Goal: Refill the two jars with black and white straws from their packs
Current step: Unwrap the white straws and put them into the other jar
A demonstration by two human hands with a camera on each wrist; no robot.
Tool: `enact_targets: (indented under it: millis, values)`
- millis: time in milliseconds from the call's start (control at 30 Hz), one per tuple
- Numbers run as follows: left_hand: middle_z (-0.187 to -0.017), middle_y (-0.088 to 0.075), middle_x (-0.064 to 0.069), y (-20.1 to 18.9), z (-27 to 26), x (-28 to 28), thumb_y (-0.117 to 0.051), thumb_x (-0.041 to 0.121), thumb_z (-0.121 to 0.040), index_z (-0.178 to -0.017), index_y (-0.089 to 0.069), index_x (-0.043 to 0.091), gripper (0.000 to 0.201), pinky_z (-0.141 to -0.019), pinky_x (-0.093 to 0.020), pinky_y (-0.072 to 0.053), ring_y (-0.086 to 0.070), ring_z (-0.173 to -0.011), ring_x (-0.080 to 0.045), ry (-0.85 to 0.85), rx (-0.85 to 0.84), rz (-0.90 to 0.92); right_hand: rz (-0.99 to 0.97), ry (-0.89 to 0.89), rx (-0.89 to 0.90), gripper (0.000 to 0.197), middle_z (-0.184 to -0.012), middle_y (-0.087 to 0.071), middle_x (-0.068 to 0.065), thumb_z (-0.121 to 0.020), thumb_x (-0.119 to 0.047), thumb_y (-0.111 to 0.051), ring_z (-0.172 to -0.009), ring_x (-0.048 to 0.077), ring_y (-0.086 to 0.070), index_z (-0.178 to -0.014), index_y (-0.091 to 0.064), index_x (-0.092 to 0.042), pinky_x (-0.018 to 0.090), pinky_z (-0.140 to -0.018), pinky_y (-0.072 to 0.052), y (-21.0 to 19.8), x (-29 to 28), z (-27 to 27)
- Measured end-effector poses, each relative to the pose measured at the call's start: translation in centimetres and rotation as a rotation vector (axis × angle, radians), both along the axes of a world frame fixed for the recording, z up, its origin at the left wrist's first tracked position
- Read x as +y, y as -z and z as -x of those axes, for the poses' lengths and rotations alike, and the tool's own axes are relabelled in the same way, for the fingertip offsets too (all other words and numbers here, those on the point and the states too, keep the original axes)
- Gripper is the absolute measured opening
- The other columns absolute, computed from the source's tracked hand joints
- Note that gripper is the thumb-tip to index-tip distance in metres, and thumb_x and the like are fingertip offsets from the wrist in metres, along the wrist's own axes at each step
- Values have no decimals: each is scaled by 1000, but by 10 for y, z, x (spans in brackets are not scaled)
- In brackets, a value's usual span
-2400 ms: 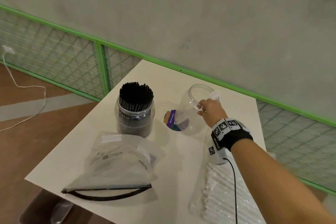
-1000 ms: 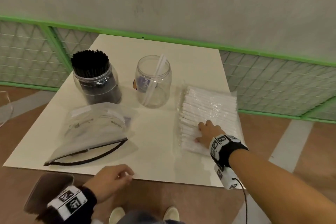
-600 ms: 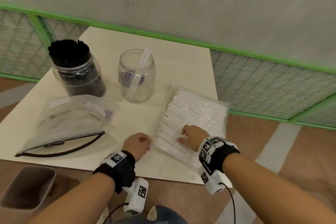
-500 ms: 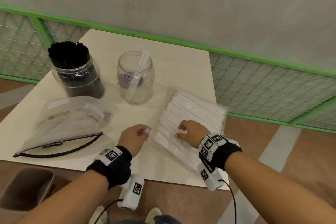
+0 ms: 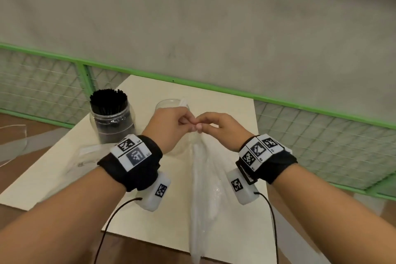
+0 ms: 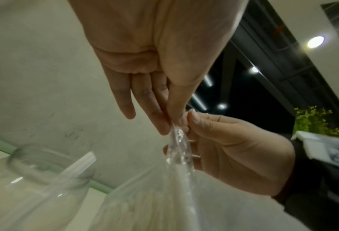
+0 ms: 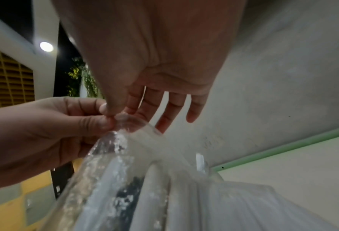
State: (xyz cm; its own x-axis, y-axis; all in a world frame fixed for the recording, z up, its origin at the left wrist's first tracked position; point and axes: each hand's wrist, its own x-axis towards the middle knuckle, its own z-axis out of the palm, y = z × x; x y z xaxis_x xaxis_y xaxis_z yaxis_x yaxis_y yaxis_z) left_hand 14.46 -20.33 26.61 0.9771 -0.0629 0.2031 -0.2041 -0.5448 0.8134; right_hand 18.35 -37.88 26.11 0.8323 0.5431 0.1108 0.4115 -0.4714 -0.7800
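Hands meet above the surface (image 5: 231, 111): left hand (image 5: 169, 126) and right hand (image 5: 222, 127) both pinch the top of the straw pack (image 5: 203, 188), which hangs between the wrists.

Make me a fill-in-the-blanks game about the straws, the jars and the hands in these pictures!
1. Both hands pinch the top of the clear pack of ____ straws.
2. The jar on the left side of the table is packed with ____ straws.
3. The other jar holds just ____ white straw.
4. The left hand and the right hand hold the pack up ____ the table.

Missing words: white; black; one; above
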Motion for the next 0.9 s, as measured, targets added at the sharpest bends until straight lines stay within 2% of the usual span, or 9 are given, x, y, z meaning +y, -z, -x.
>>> enact_targets:
  millis: [67, 133, 233, 367, 500, 600, 700, 800, 900]
  values:
    - [-72, -71, 3, -14, -4, -3, -72, 14, -79, -81, -65, 22, 11, -73, -18, -49, -66, -71, -5, 18, -58, 5, -65, 7, -26, 8, -82, -67, -5, -93, -18, -60, -76, -1, -58, -95, -68, -19, 14, -82, -43, -13, 0, -3]
    - [-69, -71, 4, -27, -8, -8, -65, 8, -81, -84, -54, 26, 21, -72, -26, -51, -66, -68, -5, 17, -88, 21, -111, 22, -65, 12, -80, -67, -3, -92, -16, -61, -74, 1, -59, -85, -67, -24, 20, -83, -45, -25, -3, -6]
    - [-70, -69, 6, -42, -12, -18, -57, 6, -84, -86, -38, 27, 28, -67, -26, -49, -64, -62, -2, 35, -125, 7, -160, 50, -98, 20, -79, -67, -7, -92, -13, -60, -77, 3, -60, -79, -66, -28, 27, -86, -47, -37, -13, -9]
    - [-71, -69, 3, -58, -18, -29, -58, 7, -86, -89, -38, 24, 26, -60, -16, -44, -61, -61, -2, 80, -164, -4, -263, 68, -90, 18, -80, -65, -10, -93, -5, -56, -78, 1, -59, -85, -65, -18, 16, -81, -47, -44, -22, -9]
    - [-73, -69, 0, -77, -26, -36, -63, 8, -84, -90, -40, 23, 28, -62, -15, -45, -63, -62, -3, 108, -235, -8, -284, 153, -213, 24, -80, -63, -10, -93, -8, -57, -79, 4, -58, -81, -61, -29, 26, -82, -48, -56, -30, -10]
    - [-74, -68, 2, -96, -32, -40, -64, 8, -83, -92, -42, 21, 27, -67, -21, -49, -64, -66, -8, 125, -327, -71, -231, 199, -346, 23, -81, -60, -9, -93, -12, -56, -82, 15, -57, -81, -57, -31, 31, -79, -46, -70, -34, -11]
    - [-76, -68, 2, -115, -35, -46, -61, 5, -83, -91, -41, 20, 26, -72, -30, -50, -64, -71, -13, 183, -402, -176, -153, 208, -424, 21, -78, -54, -11, -95, -11, -52, -73, 4, -48, -83, -54, -27, 20, -71, -39, -82, -39, -14]
    - [-76, -67, 2, -129, -41, -43, -58, 2, -83, -89, -41, 21, 26, -72, -31, -49, -63, -71, -15, 188, -452, -211, -70, 261, -487, 17, -77, -48, -14, -95, -8, -51, -69, -1, -44, -85, -52, -22, 10, -65, -33, -83, -55, -20]
    - [-74, -65, 2, -138, -47, -35, -60, 2, -83, -82, -39, 27, 33, -68, -21, -48, -62, -67, -11, 146, -474, -160, -1, 326, -477, 16, -76, -48, -11, -95, -8, -51, -70, 3, -44, -83, -51, -19, 21, -66, -34, -64, -82, -24]
